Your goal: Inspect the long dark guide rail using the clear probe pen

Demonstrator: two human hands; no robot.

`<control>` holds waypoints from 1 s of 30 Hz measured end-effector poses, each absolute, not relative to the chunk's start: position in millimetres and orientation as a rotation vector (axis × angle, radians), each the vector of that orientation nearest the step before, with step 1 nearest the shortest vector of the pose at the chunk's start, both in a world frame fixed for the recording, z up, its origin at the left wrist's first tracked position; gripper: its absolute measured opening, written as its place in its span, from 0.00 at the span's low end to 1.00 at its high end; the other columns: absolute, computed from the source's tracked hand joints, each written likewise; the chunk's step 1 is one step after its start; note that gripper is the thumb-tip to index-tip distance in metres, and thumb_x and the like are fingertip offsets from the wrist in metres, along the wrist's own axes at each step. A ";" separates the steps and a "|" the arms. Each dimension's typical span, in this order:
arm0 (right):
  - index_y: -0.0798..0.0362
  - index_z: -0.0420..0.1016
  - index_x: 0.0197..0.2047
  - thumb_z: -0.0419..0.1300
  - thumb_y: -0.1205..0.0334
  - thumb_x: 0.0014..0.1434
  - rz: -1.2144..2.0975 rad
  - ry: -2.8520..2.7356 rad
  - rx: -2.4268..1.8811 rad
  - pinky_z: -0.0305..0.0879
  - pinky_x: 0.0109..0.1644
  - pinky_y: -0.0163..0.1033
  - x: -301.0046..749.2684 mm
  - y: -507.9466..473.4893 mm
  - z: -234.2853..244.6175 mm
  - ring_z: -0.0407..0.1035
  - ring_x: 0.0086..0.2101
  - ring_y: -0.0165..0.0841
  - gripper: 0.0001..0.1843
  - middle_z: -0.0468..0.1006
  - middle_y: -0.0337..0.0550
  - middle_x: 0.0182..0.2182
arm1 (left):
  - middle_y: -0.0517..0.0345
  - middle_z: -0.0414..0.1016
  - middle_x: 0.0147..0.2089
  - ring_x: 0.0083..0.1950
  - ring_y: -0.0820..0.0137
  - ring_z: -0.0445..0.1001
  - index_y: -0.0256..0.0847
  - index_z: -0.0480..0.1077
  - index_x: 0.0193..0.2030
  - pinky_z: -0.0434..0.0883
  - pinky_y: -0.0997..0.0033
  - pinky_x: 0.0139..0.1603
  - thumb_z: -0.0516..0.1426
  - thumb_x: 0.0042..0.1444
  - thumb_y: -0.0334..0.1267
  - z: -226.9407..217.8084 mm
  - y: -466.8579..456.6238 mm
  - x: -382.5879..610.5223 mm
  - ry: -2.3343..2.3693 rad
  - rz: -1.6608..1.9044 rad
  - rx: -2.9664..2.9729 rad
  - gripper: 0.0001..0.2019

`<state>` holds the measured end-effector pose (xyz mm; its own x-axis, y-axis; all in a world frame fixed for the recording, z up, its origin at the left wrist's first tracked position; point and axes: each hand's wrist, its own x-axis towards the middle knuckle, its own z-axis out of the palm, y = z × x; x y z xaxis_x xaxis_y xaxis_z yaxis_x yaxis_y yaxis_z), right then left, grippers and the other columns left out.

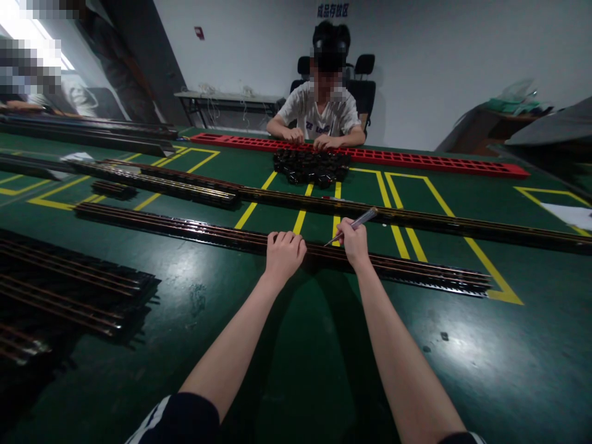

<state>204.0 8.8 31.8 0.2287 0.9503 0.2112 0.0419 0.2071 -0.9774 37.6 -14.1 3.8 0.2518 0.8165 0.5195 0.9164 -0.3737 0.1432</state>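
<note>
A long black strip with copper-coloured rails (222,235) lies across the green table in front of me. My left hand (285,251) is closed over it near its middle, fingers curled round the far edge. In my right hand (354,242) is a screwdriver (364,218) with a greyish handle, its thin shaft slanting down to the left. The tip is at the strip, just right of my left hand; whether it touches is too small to tell.
More railed strips (69,277) are piled at left, and a long dark strip (416,220) runs beyond mine. Across the table a person (319,114) handles a red slotted frame (444,163) behind a heap of black parts (311,166). Yellow tape (444,203) marks the green table (462,357).
</note>
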 end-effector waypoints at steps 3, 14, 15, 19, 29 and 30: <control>0.52 0.61 0.13 0.54 0.65 0.45 0.862 -1.159 -1.205 0.53 0.18 0.30 203.9 6.1 35.9 0.55 0.15 0.23 0.12 0.61 0.33 0.11 | 0.51 0.78 0.41 0.43 0.61 0.72 0.39 0.74 0.39 0.59 0.55 0.52 0.44 0.63 0.37 3.7 -13.7 37.4 -1.626 -0.773 -2.317 0.17; 0.53 0.64 0.14 0.57 0.63 0.46 0.866 -1.284 -1.280 0.58 0.21 0.31 217.5 4.0 37.1 0.60 0.15 0.24 0.12 0.65 0.33 0.12 | 0.50 0.78 0.44 0.46 0.61 0.73 0.38 0.74 0.42 0.59 0.54 0.54 0.44 0.64 0.37 1.8 -19.2 51.3 -1.499 -0.774 -2.392 0.18; 0.53 0.64 0.14 0.57 0.63 0.46 0.872 -1.283 -1.276 0.58 0.21 0.31 218.2 3.9 37.1 0.60 0.15 0.24 0.12 0.65 0.33 0.12 | 0.49 0.78 0.45 0.47 0.61 0.72 0.38 0.74 0.44 0.59 0.54 0.55 0.44 0.64 0.37 1.2 -19.4 52.8 -1.486 -0.772 -2.409 0.17; 0.53 0.65 0.15 0.57 0.63 0.46 0.897 -1.272 -1.245 0.58 0.21 0.30 220.0 3.7 36.8 0.60 0.15 0.24 0.11 0.65 0.33 0.12 | 0.49 0.77 0.47 0.48 0.61 0.72 0.38 0.73 0.47 0.60 0.54 0.54 0.44 0.64 0.37 0.6 -18.7 54.4 -1.485 -0.770 -2.459 0.17; 0.53 0.65 0.16 0.57 0.62 0.48 0.890 -1.307 -1.238 0.58 0.22 0.31 227.3 2.1 37.7 0.60 0.16 0.24 0.12 0.65 0.33 0.12 | 0.51 0.78 0.45 0.47 0.62 0.72 0.38 0.73 0.45 0.59 0.55 0.53 0.44 0.64 0.38 2.4 -18.5 53.5 -1.496 -0.766 -2.474 0.17; 0.53 0.65 0.16 0.57 0.62 0.48 0.890 -1.311 -1.236 0.58 0.22 0.31 228.4 2.2 37.6 0.60 0.16 0.24 0.12 0.65 0.33 0.12 | 0.51 0.78 0.45 0.46 0.62 0.72 0.39 0.73 0.45 0.59 0.55 0.53 0.44 0.64 0.38 2.2 -18.3 53.5 -1.494 -0.766 -2.472 0.17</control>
